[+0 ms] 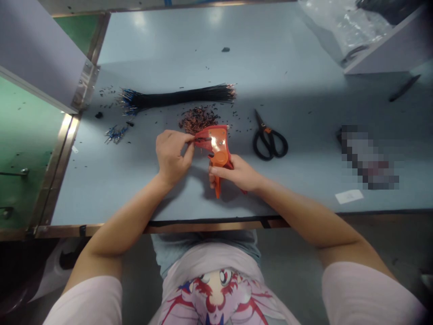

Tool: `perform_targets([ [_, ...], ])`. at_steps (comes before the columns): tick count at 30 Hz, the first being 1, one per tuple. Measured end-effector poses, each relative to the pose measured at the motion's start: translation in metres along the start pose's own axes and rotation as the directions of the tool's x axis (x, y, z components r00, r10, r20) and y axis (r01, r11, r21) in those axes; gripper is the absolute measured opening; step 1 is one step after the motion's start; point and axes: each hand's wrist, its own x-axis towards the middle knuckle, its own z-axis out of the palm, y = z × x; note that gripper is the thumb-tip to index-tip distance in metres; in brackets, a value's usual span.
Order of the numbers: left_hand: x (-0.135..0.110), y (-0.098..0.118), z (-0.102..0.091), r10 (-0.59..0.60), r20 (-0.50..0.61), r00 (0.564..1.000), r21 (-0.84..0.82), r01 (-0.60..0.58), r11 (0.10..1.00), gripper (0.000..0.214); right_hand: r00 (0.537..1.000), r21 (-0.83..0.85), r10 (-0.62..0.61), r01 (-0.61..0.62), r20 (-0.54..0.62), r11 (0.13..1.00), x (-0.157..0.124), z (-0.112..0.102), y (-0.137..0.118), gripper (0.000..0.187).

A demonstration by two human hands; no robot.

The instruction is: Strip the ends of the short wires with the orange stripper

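My right hand (pixel 233 174) is wrapped round the grip of an orange and red wire stripper (pixel 219 140), held upright above the blue-grey table. At the tool's jaws, my left hand (pixel 176 153) pinches something thin and dark, likely a wire, though most of it is hidden by the fingers. Just behind the tool lies a heap of copper and black wire scraps (pixel 198 119). Beyond that stretches a bundle of black wires (pixel 182 95), with blue terminal ends on the left and bare copper ends on the right.
Black-handled scissors (pixel 269 141) lie right of the stripper. A small pile of blue terminals (pixel 116 134) sits on the left. Farther right are a white paper slip (pixel 349 197), a blurred-out object (pixel 368 158) and a dark pen-like thing (pixel 405 88). A clear plastic bag (pixel 352 27) rests at the back right.
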Motion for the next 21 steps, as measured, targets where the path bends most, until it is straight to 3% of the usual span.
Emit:
perform_targets([
  [21, 0.002, 0.012, -0.009, 0.002, 0.057, 0.998, -0.037, 0.000, 0.999, 0.008, 1.000, -0.116, -0.026, 0.025, -0.010, 0.993, -0.004, 0.005, -0.002, 0.031],
])
